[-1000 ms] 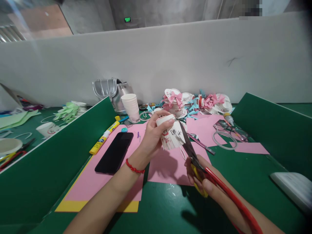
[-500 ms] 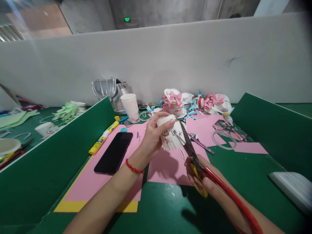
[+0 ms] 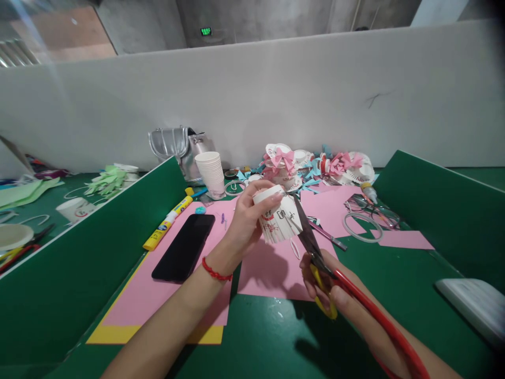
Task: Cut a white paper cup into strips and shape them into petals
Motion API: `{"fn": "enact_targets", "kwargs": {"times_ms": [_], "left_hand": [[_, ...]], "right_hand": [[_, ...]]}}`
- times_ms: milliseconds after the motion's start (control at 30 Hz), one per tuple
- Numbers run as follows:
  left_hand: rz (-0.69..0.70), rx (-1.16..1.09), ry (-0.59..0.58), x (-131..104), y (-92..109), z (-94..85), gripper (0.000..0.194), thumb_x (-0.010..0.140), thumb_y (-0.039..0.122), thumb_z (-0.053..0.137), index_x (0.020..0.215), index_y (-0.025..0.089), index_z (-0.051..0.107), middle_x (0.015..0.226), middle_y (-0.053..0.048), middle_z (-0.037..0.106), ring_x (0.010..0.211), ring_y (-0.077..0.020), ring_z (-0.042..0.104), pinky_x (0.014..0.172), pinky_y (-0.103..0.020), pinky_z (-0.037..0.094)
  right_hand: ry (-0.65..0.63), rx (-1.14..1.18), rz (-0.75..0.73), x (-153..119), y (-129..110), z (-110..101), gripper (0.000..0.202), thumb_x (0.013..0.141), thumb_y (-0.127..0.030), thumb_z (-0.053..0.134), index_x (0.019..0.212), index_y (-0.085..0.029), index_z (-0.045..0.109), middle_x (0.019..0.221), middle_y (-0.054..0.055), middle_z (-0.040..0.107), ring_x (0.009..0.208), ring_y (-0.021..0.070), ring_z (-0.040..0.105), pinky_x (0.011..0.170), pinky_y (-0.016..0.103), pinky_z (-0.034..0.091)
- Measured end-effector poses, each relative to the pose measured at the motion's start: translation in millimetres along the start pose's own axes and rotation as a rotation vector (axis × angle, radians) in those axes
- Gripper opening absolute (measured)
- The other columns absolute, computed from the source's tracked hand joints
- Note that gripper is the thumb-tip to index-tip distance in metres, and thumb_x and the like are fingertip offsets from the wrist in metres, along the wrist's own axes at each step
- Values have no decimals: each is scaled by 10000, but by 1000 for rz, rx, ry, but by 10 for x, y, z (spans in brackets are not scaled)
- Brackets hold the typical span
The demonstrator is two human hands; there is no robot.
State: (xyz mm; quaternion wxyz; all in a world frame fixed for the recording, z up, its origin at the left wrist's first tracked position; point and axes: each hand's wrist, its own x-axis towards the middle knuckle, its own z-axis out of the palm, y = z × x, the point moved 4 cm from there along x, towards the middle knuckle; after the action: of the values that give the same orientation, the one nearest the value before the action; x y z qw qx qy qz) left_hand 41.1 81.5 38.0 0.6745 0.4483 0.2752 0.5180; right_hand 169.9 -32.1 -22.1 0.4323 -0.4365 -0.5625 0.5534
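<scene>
A white paper cup [image 3: 278, 218] with printed marks is pinched in my left hand [image 3: 248, 213], its wall slit into narrow strips. The cup is tilted above pink paper [image 3: 272, 273]. My right hand [image 3: 327, 284] is wrapped round the handles of scissors [image 3: 310, 242] with red and yellow grips. Their dark blades reach up to the cup's right side, and the tips lie near its rim. Part of the lower blade is hidden by the cup strips.
A black phone [image 3: 183, 247] and a yellow glue stick [image 3: 168, 223] lie left. Stacked cups [image 3: 211, 171] stand behind, beside a silver bag [image 3: 173, 145]. Paper flowers [image 3: 284, 163] lie at the back. Right are glasses [image 3: 386, 215], a tape ring [image 3: 362, 227] and green dividers [image 3: 445, 195].
The scissor blades have drawn closer together, and the lower blade now shows less in front of the cup. Both hands have hardly moved.
</scene>
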Motion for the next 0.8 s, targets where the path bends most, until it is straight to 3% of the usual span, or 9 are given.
{"fn": "enact_targets", "kwargs": {"times_ms": [267, 533, 800], "left_hand": [[21, 29, -12, -3, 0, -16, 304, 626, 267, 780, 827, 208, 559, 768, 27, 616, 660, -111, 593, 603, -239, 472], [8, 5, 5, -3, -7, -10, 339, 580, 266, 815, 805, 201, 570, 732, 37, 604, 646, -104, 584, 600, -227, 468], [13, -29, -4, 11, -2, -25, 306, 561, 226, 818, 765, 202, 592, 715, 47, 616, 618, -89, 582, 579, -212, 463]], "right_hand": [[11, -7, 5, 9, 50, -24, 587, 732, -773, 538, 994, -250, 497, 631, -43, 455, 471, 122, 340, 436, 260, 248], [32, 15, -47, -103, -148, 20, 458, 844, -692, 505, 1032, -274, 515, 699, -31, 436, 580, 157, 351, 547, 278, 305], [48, -16, -63, -45, -84, 10, 474, 862, -695, 466, 1027, -252, 492, 731, -26, 468, 586, 149, 348, 549, 274, 281]]}}
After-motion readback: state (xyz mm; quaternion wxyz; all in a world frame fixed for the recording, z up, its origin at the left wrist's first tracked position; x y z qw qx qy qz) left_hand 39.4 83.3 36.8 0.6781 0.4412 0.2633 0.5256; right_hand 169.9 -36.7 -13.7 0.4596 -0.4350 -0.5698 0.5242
